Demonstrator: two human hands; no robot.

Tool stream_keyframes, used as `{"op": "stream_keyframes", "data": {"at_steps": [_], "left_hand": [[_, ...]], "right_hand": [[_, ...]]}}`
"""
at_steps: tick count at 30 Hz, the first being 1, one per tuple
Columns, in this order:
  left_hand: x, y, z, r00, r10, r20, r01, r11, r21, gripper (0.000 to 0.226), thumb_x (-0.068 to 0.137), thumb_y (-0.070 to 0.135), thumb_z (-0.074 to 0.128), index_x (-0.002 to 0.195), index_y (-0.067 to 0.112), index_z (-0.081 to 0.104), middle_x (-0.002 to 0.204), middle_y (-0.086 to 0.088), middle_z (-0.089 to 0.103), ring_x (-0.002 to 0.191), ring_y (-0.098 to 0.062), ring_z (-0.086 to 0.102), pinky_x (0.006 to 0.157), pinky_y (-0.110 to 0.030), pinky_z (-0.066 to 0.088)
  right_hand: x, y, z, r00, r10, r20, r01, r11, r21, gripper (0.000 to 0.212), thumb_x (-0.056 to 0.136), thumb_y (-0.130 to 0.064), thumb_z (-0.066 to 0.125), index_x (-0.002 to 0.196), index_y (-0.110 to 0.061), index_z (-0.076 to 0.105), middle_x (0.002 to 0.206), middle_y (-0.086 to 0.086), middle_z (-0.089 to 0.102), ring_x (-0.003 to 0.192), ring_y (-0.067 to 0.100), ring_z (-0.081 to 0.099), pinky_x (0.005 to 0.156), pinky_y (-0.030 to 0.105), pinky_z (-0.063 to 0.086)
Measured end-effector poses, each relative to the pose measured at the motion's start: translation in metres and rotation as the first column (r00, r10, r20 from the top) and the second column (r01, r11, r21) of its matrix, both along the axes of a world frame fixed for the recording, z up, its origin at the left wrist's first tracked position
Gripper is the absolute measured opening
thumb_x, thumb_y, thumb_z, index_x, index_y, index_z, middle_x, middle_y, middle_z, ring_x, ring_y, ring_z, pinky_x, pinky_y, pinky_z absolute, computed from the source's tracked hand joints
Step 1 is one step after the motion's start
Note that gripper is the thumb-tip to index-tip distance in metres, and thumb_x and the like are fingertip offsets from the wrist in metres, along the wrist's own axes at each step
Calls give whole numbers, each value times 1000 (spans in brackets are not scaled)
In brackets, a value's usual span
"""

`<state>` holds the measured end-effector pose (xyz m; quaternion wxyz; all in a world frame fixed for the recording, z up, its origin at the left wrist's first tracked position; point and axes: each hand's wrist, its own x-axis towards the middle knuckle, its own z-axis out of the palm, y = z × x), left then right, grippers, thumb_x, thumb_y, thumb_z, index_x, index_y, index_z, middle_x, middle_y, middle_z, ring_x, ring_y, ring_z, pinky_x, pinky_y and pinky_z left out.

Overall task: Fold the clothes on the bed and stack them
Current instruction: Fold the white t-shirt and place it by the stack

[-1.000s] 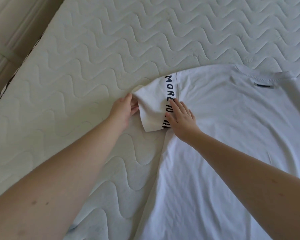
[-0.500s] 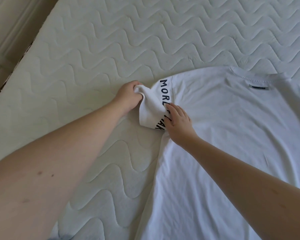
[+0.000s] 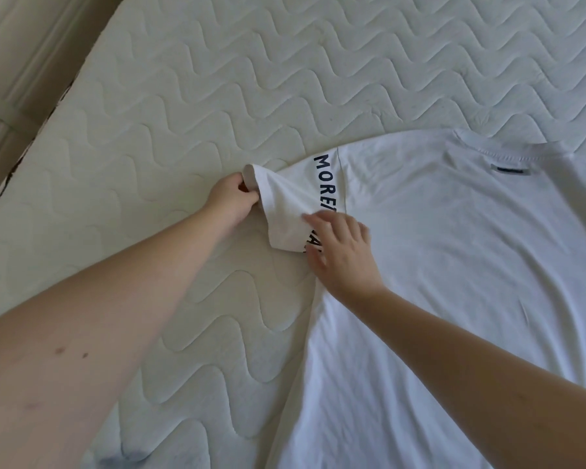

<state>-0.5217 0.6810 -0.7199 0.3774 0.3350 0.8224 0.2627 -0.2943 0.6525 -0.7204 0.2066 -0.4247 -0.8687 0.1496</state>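
Pinching the sleeve point(image 3: 285, 211) hem, left hand point(image 3: 232, 198); right hand point(image 3: 342, 255), seemingly flat-fingered, on the T-shirt point(image 3: 454, 265).

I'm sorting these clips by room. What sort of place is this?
Most likely a bedroom: a bare quilted mattress fills the view, a white T-shirt lies spread on it, and a panelled surface stands beside the bed.

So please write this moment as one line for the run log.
step: fold sleeve | left hand: pinches sleeve edge | right hand: flat on shirt | shirt: spread on bed
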Motion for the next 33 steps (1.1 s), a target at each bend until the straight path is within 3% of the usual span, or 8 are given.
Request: {"op": "stream_keyframes", "data": {"at_steps": [5,9,14,19,24,27,30,33], "left_hand": [[0,-2,4,977,-160,-143,165,986,22,24,86,11,61,110,14,60,101,-4,67,91,-22,61,79,-31,48],[3,-2,1,999,-34,16,32,994,106,7,91,15,54,91,22,54,77,-5,66,62,-21,66,74,-44,59],[-9,-6,-4,996,73,45,-78,990,117,11,93,18,53,86,24,59,79,-6,68,67,-22,67,77,-46,58],[-11,-5,-3,992,76,-106,-61,989,134,19,92,12,49,98,18,66,91,-1,65,83,-21,60,64,-25,47],[-6,-2,-3,941,335,-44,-318,922,219,31,80,-3,44,85,19,66,88,0,65,83,-19,60,61,-13,43],[-3,-1,-3,918,393,-40,-383,911,155,22,92,10,43,97,14,64,103,-7,67,99,-27,62,79,-26,49],[0,1,-3,982,185,-28,-185,983,-3,44,94,43,55,121,9,59,118,-8,64,107,-26,60,87,-31,47],[0,1,-3,998,-8,-58,0,991,-137,59,80,46,70,126,11,57,125,-8,60,107,-28,61,93,-40,51]], "right_hand": [[-16,-14,-22,963,61,264,-87,992,87,28,72,-22,71,99,-19,67,98,4,61,90,29,57,78,37,40],[-34,-6,-24,936,-36,349,7,996,84,28,70,-29,76,93,-16,66,90,4,61,83,29,58,74,38,41],[-32,2,-18,992,-31,120,13,990,143,4,83,-18,68,80,-20,71,72,-2,60,70,27,54,74,33,30],[-4,-14,1,993,-4,-118,13,997,75,19,94,-32,57,90,-22,72,88,-7,65,88,21,55,83,32,32],[12,-25,-18,990,141,-23,-139,989,45,20,89,-28,57,96,-27,75,101,-9,69,100,21,60,89,35,32],[15,-33,-23,975,221,25,-221,975,-10,31,88,-23,54,114,-24,71,122,-6,66,117,22,57,100,40,34],[21,-38,-15,999,-3,-33,1,997,-83,47,92,-22,54,139,-19,53,145,0,50,136,21,42,112,37,26],[24,-44,-3,950,-310,-45,280,903,-326,52,100,-27,46,150,-17,36,153,2,38,141,17,30,114,27,17]]}}
